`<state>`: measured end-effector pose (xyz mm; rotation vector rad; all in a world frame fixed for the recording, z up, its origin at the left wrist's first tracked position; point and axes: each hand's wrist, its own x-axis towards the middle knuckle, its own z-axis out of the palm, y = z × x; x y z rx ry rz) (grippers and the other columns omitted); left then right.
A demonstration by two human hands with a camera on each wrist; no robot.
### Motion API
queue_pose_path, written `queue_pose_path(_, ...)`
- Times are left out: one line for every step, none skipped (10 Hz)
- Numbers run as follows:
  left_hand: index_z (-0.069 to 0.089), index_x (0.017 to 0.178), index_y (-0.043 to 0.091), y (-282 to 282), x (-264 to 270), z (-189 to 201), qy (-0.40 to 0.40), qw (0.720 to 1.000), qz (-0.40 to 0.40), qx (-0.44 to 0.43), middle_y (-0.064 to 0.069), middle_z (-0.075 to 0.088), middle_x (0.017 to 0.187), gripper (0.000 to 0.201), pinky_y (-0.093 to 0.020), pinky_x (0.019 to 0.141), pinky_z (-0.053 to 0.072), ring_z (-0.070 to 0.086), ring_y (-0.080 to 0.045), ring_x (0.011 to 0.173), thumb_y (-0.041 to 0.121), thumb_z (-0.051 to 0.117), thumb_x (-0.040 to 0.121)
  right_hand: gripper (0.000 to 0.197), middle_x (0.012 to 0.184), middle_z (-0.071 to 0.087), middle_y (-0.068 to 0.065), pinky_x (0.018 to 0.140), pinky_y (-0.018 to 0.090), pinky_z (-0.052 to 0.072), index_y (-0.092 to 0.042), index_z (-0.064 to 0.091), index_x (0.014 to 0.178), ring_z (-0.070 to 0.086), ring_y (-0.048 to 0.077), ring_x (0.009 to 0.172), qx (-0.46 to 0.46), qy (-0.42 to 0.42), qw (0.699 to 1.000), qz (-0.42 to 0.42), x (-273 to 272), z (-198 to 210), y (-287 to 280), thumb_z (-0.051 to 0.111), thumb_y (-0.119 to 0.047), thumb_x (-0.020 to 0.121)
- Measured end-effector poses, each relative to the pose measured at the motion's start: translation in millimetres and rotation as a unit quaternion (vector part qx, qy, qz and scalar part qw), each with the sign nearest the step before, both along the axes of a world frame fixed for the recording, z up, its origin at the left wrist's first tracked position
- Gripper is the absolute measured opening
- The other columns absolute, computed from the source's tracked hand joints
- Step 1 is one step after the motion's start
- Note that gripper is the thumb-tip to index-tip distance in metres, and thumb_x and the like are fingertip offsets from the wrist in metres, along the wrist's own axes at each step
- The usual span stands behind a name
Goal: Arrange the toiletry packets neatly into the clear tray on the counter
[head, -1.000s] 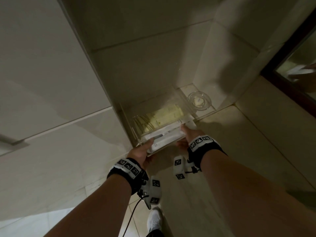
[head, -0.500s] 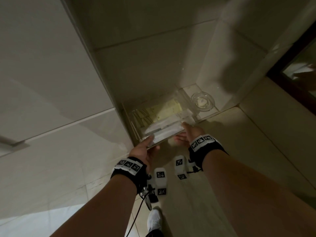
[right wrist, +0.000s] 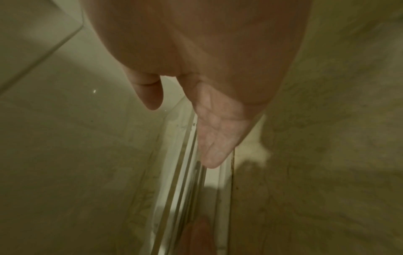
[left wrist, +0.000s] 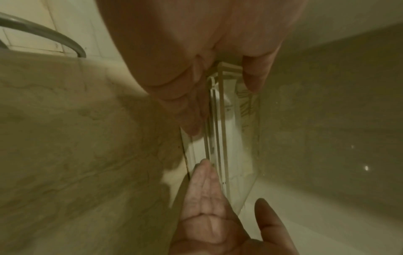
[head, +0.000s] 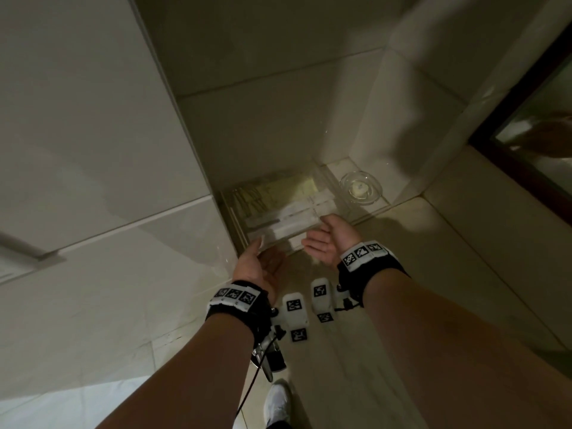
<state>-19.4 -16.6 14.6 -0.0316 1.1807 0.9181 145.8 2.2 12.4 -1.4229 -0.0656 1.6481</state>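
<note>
The clear tray sits in the corner of the counter against the wall. Long white toiletry packets lie side by side in its near half, with yellowish packets behind them. My left hand is at the tray's near left corner, fingers straight along the front wall and thumb over the rim. My right hand is at the near right end, palm turned left, flat fingers against the front wall of the tray. Neither hand holds a packet.
A small round glass dish with something pale in it stands just right of the tray. Tiled walls close in behind and to the left. A dark-framed mirror is at the right. My white shoe shows on the floor below.
The tray has slid away from me into the corner. Both hands have loosened from its near ends and now lie open with palms facing each other.
</note>
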Motion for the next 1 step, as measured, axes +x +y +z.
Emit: queue_pose_path(0.054, 0.125, 0.015, -2.8, 3.2, 9.2, 0.009, 0.999, -0.052, -0.006, -0.016, 0.063, 0.121, 0.034, -0.041, 0.076, 0.055, 0.064, -0.031, 0.104, 0.033, 0.059, 0.097, 0.052, 0.137, 0.057, 0.019, 0.088, 0.043, 0.055, -0.015, 0.046, 0.139, 0.063, 0.033, 0.11, 0.004, -0.043, 0.999, 0.001, 8.2, 12.9, -10.4, 0.058, -0.039, 0.094)
